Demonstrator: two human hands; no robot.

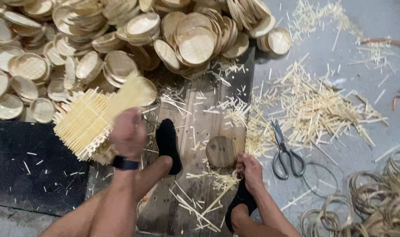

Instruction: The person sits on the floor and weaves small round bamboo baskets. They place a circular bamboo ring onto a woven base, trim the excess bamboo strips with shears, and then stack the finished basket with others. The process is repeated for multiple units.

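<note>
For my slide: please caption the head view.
Left hand lifts a woven bamboo mat; right hand rests beside scissors.

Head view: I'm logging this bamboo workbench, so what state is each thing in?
Square woven bamboo mat: held up in left hand, blurred.
Round wooden block: flat on the plank, right hand touching it.
Grey-handled scissors: lying on the floor, blades shut.
Round woven bamboo trays: piled loosely.
</note>
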